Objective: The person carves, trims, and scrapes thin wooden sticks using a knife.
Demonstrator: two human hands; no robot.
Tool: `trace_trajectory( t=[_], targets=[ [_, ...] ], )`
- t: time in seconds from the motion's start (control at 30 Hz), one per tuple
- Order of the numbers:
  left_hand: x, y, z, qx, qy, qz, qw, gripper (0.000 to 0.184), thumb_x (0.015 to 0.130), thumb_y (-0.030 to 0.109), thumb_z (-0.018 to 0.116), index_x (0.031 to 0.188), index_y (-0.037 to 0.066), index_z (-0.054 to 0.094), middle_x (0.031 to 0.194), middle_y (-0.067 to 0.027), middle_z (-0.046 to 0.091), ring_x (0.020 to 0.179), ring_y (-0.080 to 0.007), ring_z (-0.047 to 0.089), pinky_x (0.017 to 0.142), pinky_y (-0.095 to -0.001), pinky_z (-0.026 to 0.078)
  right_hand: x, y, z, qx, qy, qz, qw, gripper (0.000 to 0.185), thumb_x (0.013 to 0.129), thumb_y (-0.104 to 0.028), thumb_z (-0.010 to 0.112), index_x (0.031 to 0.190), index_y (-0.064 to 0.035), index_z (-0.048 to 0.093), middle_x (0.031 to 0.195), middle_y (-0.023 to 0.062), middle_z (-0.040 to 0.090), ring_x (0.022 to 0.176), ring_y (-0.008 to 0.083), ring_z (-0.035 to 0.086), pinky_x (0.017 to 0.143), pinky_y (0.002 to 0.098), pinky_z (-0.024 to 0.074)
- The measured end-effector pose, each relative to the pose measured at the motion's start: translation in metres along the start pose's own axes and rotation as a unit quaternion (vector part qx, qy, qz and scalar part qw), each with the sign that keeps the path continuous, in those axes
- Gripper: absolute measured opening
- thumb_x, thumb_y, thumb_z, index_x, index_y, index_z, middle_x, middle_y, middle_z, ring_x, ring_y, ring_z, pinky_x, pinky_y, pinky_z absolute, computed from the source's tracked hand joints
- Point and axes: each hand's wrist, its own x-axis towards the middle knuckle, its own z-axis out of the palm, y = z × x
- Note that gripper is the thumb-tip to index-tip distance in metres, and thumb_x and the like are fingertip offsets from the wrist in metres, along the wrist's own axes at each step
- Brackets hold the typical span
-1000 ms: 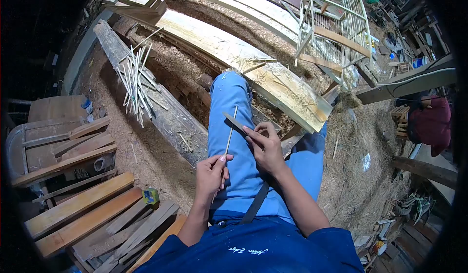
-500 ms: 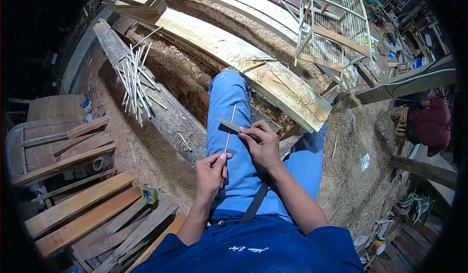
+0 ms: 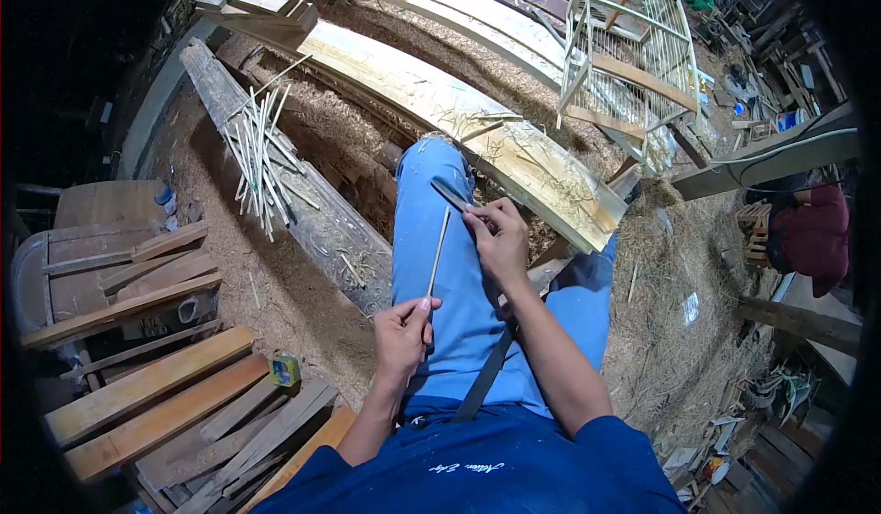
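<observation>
Between thumb and fingers, my left hand (image 3: pixel 402 335) pinches the lower end of a thin wooden stick (image 3: pixel 440 250), which points up along my blue-trousered thigh. My right hand (image 3: pixel 500 239) is closed round the handle of a knife (image 3: pixel 448 195). Its dark blade slants up and left, close to the stick's upper tip; whether they touch I cannot tell. The handle is mostly hidden by the fingers. On a weathered beam (image 3: pixel 340 234) to the left lies a loose bundle of similar pale sticks (image 3: pixel 260 161).
A long pale plank (image 3: pixel 385 64) crosses ahead of my knee, strewn with shavings. A slatted wooden cage (image 3: pixel 633 55) stands at upper right. Boards (image 3: pixel 156 385) and a yellow tape measure (image 3: pixel 284 370) lie at lower left. Another person (image 3: pixel 812 234) is at far right.
The knife has moved up along the stick to near its tip, and its blade has turned to a steeper slant. My left hand still holds the stick's lower end.
</observation>
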Motion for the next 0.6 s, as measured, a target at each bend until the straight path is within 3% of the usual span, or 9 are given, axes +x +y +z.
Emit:
trace_trajectory(
  t=[0.17, 0.33, 0.4, 0.6],
  targets=[
    [0.002, 0.006, -0.001, -0.006, -0.004, 0.007, 1.000, 0.027, 0.108, 0.022, 0.064, 0.110, -0.002, 0.076, 0.059, 0.0008, 0.057, 0.038, -0.0042, 0.039, 0.035, -0.0234, 0.028, -0.001, 0.002, -0.007, 0.044, 0.007, 0.006, 0.999, 0.016, 0.092, -0.013, 0.080, 0.106, -0.0068, 0.080, 0.092, 0.0099, 0.066, 0.080, 0.0232, 0.067, 0.073, 0.0347, 0.0524],
    [0.012, 0.015, 0.007, -0.013, -0.016, 0.017, 1.000, 0.028, 0.108, 0.022, 0.064, 0.115, -0.002, 0.075, 0.060, -0.0010, 0.061, 0.037, -0.0047, 0.042, 0.035, -0.0233, 0.029, -0.018, -0.003, -0.022, 0.062, -0.014, 0.000, 0.998, 0.014, 0.088, -0.009, 0.083, 0.102, -0.0064, 0.080, 0.091, 0.0097, 0.068, 0.078, 0.0204, 0.067, 0.073, 0.0341, 0.0536],
    [0.010, 0.024, 0.010, 0.003, -0.014, 0.014, 1.000, 0.026, 0.108, 0.018, 0.063, 0.116, -0.004, 0.074, 0.062, -0.0019, 0.062, 0.039, -0.0052, 0.046, 0.036, -0.0225, 0.035, -0.022, -0.007, -0.024, 0.096, -0.033, -0.008, 0.995, 0.013, 0.087, -0.012, 0.085, 0.098, -0.0057, 0.081, 0.089, 0.0095, 0.068, 0.078, 0.0203, 0.070, 0.072, 0.0339, 0.0547],
    [0.009, 0.038, 0.011, -0.003, -0.021, 0.008, 1.000, 0.026, 0.107, 0.018, 0.066, 0.116, -0.003, 0.076, 0.066, -0.0032, 0.065, 0.040, -0.0054, 0.047, 0.036, -0.0224, 0.034, -0.026, -0.023, -0.016, 0.083, -0.035, -0.013, 0.996, 0.016, 0.085, -0.018, 0.089, 0.091, -0.0054, 0.081, 0.086, 0.0078, 0.069, 0.077, 0.0211, 0.072, 0.070, 0.0344, 0.0551]
  ],
)
